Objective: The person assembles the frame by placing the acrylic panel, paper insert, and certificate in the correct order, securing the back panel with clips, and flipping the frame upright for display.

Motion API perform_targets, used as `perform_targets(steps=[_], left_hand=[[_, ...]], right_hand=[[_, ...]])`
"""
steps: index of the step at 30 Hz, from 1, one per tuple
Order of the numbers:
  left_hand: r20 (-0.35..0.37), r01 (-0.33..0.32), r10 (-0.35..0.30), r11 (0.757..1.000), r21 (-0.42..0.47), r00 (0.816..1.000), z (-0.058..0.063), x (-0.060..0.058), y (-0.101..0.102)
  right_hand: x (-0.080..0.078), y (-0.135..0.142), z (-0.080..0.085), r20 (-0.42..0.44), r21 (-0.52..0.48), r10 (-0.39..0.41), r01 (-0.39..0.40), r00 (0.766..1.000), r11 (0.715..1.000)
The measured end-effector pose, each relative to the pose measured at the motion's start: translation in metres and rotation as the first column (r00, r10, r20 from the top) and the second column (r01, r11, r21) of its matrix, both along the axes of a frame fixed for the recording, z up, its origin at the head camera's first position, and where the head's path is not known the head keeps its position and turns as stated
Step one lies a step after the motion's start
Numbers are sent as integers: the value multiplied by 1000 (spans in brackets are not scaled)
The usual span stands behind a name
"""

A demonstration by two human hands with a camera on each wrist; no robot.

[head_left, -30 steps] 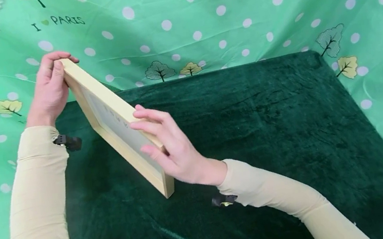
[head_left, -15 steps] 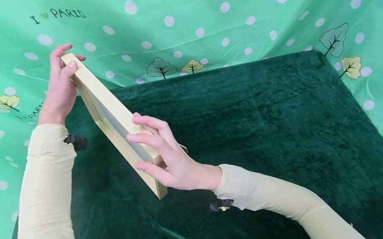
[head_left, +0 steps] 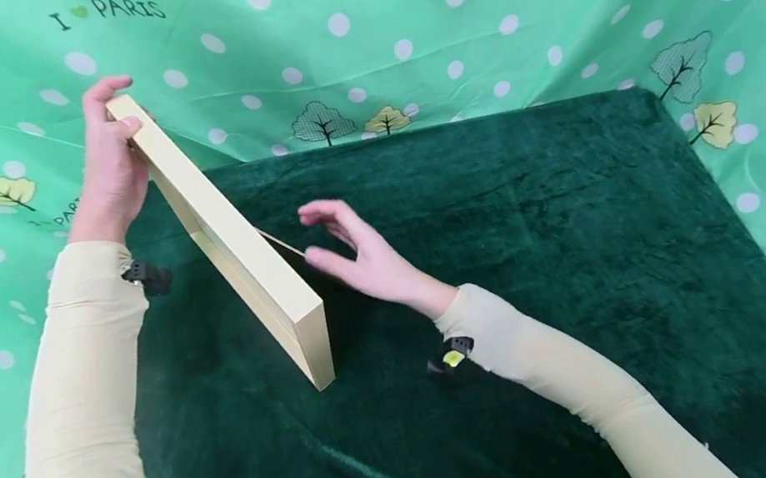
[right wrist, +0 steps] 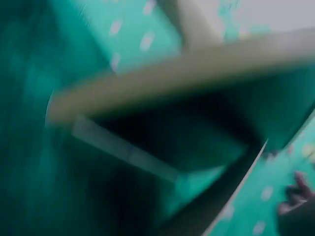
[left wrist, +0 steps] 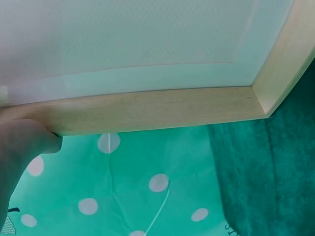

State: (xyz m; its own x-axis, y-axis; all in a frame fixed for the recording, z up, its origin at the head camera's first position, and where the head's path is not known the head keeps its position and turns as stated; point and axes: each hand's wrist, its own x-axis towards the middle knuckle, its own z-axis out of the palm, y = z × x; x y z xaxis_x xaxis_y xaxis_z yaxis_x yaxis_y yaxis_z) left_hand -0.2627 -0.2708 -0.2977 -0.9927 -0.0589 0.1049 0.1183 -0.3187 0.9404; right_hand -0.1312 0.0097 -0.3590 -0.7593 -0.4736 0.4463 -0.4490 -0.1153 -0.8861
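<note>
A deep, pale wooden picture frame [head_left: 223,219] is held up at a slant in the head view, its front facing left. My left hand [head_left: 111,162] grips its upper far end, thumb lying on the top edge. In the left wrist view, the frame's inner rim [left wrist: 157,108] borders a whitish panel [left wrist: 147,39]. Out from the frame's back juts a thin flap [head_left: 281,243], also visible in the right wrist view as a dark flap with a light edge [right wrist: 241,182]. My right hand [head_left: 375,261] is behind the frame, thumb and fingers spread apart, the thumb tip right at the flap's end.
A dark green velvet cloth [head_left: 547,262] covers the table beneath the frame. Light green fabric [head_left: 431,28] with white dots, trees and lettering hangs at the back and sides. Each wrist wears a small black camera on a strap [head_left: 148,277].
My right hand has let go of the frame's near end and moved behind it to the right. The frame has turned more edge-on, and the flap now shows behind it. My left hand keeps its grip.
</note>
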Motion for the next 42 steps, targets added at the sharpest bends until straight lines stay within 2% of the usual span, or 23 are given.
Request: perform_targets(steps=[1,2,5,7,9,10,16,20,23,26,29,35,38,42], left_hand=[[-15,5,-5,1000,7,1000,-1,-1,0],[-31,8,-8,1000,19,999,-3,-1,0],[-61,17,-14,999,45,998,-5,-2,-1],[-65,14,-10,998,56,998,-5,-3,-1],[-52,4,-1,999,53,999,-4,-3,0],[-46,-2,4,999,47,999,-4,-3,0],[-34,-15,16,1000,22,999,-3,-2,4],[-46,0,0,1000,-2,999,-1,-4,8],[-52,8,-11,999,-53,999,-1,-4,10],[-70,16,-23,994,-105,997,-3,-6,13],[-84,29,-42,988,-153,996,-4,-8,16],[-92,51,-76,968,-246,993,-7,-11,19],[-92,48,-75,964,-261,993,-9,-11,19],[-90,38,-65,962,-272,994,-11,-13,20]], right_hand=[[-5,2,-9,4,131,-1,1,1000,991],[-10,3,-17,1,244,8,-7,1000,970],[-23,3,-41,-3,506,41,-34,999,862],[-31,4,-49,12,593,37,-37,999,804],[-36,6,-50,5,638,16,-16,1000,770],[-39,8,-50,-2,648,3,-1,1000,762],[-63,27,-44,-45,587,-130,131,991,799],[-81,38,-37,-103,588,-249,261,963,765],[-90,43,-34,-127,616,-288,303,949,727],[-95,46,-35,-130,631,-293,307,947,713],[-100,50,-41,-106,630,-295,294,950,719],[-111,64,-65,64,616,-293,194,954,764],[-115,70,-73,145,594,-281,144,949,792],[-118,74,-80,208,565,-264,105,942,819]])
